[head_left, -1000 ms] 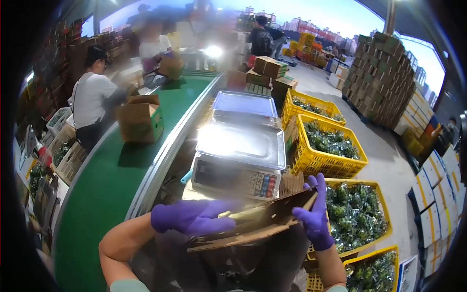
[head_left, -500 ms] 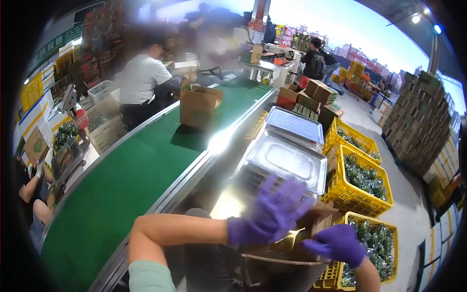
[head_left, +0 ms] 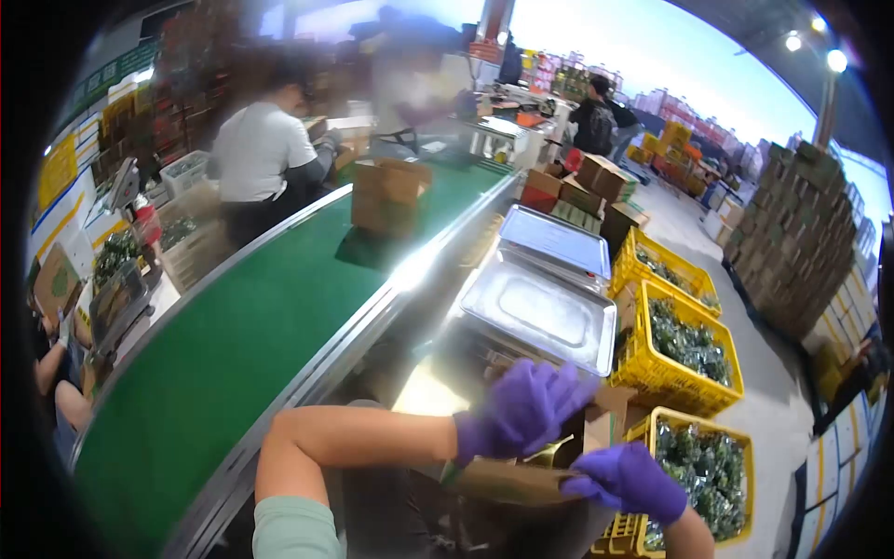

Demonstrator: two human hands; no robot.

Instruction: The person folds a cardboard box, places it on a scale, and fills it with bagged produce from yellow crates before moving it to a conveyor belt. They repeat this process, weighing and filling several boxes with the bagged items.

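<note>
Now, we find the cardboard box [head_left: 517, 482] opened out, where a second ago it was a flattened piece of card spread between both hands. The left hand [head_left: 529, 410], which half a second ago had its fingers spread above the box, has drawn them into a loose curl over the mouth. They are blurred, and we cannot tell whether they touch card. The right hand [head_left: 629, 482] has its fingers bent round the right end of the near flap [head_left: 498, 480], grasping it. We take this to mean that the box has gained its hollow form, with its flaps under handling.

We see the box in front of the body, this side of the nearer metal pan [head_left: 540, 312]'s near edge and just beside the left edge of the nearest yellow crate [head_left: 749, 470], which holds bagged greens [head_left: 694, 466]. What bears it from below is hidden from us. Along our left runs the green belt [head_left: 233, 345]; another carton [head_left: 386, 197] stands towards its far end, close to the right edge, across from a person in a white shirt [head_left: 256, 149].
</note>
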